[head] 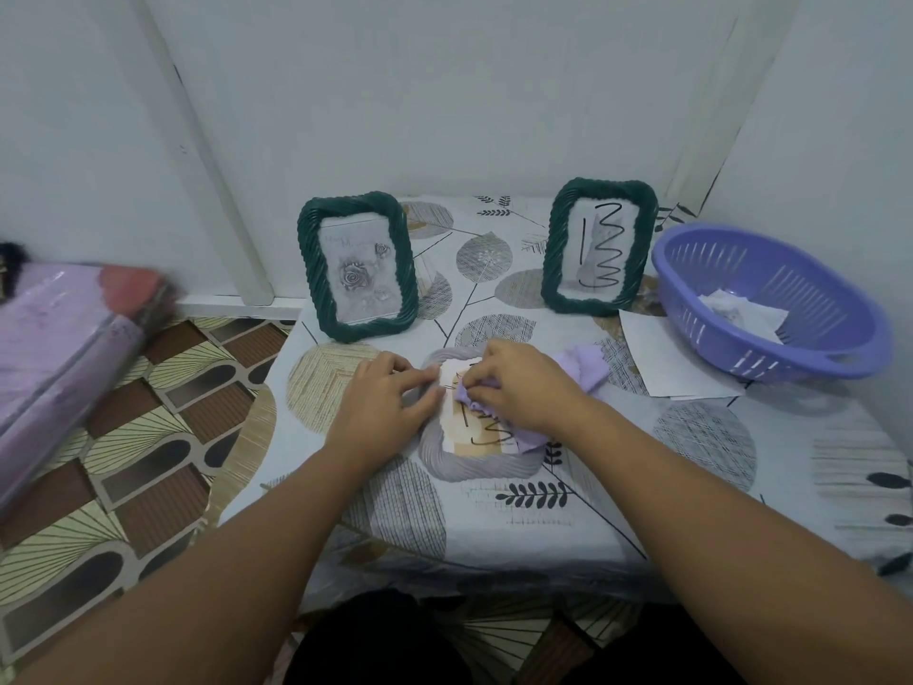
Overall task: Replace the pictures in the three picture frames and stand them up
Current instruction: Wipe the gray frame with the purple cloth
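Lying flat nearest on the table (pixel 642 487): one grey frame (pixel 477 469). Pressing its edge, fingers spread: left hand (pixel 390 402). Pinching one purple cloth (pixel 580 370) over its glass: right hand (pixel 518 388). Standing upright beyond: two green frames (pixel 356 267) (pixel 599 247). Sitting far right: one purple basket (pixel 770 299).

Two dark green rope-twist frames are being shown: the left frame (pixel 356 266) with a grey rose print, the right frame (pixel 599 245) with black zigzag lines on pale paper. A grey ribbed frame (pixel 477 467) with a tan and white picture is being covered partly by a lilac cloth (pixel 583 370). The worktop (pixel 691 487) is being dressed in white fabric printed with grey, beige and black leaves, beside a purple slotted basket (pixel 770 299) and a brown, cream and black tiled floor (pixel 148 437).
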Motion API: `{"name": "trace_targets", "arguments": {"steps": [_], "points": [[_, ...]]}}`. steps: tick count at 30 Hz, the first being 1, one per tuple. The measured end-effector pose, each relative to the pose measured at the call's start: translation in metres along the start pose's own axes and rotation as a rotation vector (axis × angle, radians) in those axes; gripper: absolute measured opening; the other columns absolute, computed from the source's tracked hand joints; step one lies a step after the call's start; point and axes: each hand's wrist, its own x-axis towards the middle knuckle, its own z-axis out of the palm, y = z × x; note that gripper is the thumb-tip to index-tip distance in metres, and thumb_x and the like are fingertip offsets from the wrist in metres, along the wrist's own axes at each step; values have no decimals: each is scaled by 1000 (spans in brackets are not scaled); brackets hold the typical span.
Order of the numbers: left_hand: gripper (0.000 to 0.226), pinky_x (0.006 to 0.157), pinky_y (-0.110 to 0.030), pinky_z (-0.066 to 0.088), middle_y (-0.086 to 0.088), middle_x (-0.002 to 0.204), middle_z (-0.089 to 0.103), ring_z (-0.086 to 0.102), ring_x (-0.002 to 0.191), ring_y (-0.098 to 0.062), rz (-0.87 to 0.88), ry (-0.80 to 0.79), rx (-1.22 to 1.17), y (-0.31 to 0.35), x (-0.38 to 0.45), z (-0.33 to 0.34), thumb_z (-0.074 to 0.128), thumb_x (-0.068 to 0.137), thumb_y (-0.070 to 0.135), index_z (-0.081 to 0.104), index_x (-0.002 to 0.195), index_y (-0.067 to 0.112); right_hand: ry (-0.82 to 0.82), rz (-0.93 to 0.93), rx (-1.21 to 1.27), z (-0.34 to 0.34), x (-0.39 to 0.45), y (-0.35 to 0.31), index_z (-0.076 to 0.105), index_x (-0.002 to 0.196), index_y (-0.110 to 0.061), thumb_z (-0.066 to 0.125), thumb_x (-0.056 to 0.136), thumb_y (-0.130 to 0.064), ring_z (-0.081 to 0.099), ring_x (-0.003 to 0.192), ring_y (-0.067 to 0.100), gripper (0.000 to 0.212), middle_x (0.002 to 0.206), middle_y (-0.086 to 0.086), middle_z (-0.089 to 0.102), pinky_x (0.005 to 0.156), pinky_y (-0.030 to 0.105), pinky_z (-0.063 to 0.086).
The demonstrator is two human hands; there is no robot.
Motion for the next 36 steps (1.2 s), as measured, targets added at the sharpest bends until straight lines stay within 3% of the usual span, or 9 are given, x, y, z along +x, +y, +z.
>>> {"name": "trace_targets", "arguments": {"steps": [11, 15, 22, 26, 30, 36], "points": [[56, 89, -39, 43, 8, 100, 54, 49, 99, -20, -3, -2, -2, -1, 1, 2, 46, 84, 68, 75, 120, 35, 28, 11, 10, 3, -3, -2, 77, 100, -33, 64, 96, -33, 50, 87, 15, 14, 95, -5, 46, 71, 31, 36], [57, 91, -38, 42, 9, 100, 54, 49, 100, -20, -11, -3, -4, -2, 1, 2, 46, 83, 69, 75, 119, 36, 6, -3, 41, 6, -6, -1, 77, 100, -31, 66, 94, -31, 48, 88, 14, 12, 94, -5, 45, 76, 35, 44], [57, 90, -39, 43, 9, 99, 53, 49, 99, -20, -13, -5, -5, -2, 1, 2, 46, 83, 69, 75, 119, 36, 15, 13, 63, 4, -6, -4, 77, 102, -31, 66, 94, -32, 47, 89, 13, 13, 96, -3, 48, 79, 35, 45], [55, 90, -39, 43, 9, 99, 54, 50, 99, -21, -19, 18, -34, 0, 0, 2, 48, 81, 67, 76, 116, 35, -70, -6, 92, -2, -10, -2, 79, 97, -31, 66, 91, -26, 47, 88, 11, 15, 85, -9, 45, 73, 30, 37], [56, 90, -39, 43, 9, 100, 53, 49, 100, -21, -17, 11, -32, 1, 0, 1, 48, 81, 67, 76, 117, 34, -9, 16, 71, 0, -6, -3, 78, 99, -32, 66, 93, -31, 53, 92, 18, 14, 94, -2, 52, 80, 36, 46], [55, 89, -40, 44, 8, 99, 54, 50, 98, -21, -17, 18, -45, 1, 0, 2, 49, 81, 66, 77, 116, 34, -42, 6, 113, 3, -10, 1, 78, 98, -31, 67, 92, -29, 47, 90, 12, 13, 83, -10, 42, 80, 35, 43]]}}
